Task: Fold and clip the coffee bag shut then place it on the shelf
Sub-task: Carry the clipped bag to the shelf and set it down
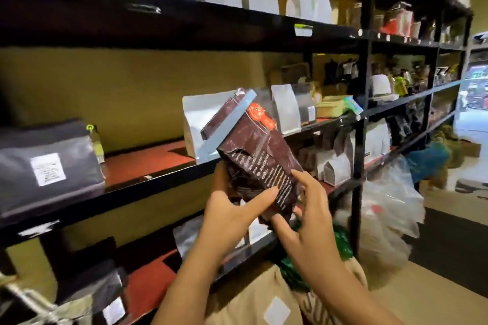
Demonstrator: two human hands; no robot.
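A black shelf [158, 187] with red boards runs along a tan wall. A dark pouch [45, 163] lies at left, a white bag [195, 121] mid-shelf. The clipped coffee bag [258, 155] tilts before the shelf edge, the left hand [229, 216] and right hand [303, 214] each in a closed grip on it.

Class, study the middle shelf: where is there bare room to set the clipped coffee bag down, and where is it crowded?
Free: the red shelf board between the black bag on the left and the white bag. Crowded: right of the white bag, pouches stand packed together.
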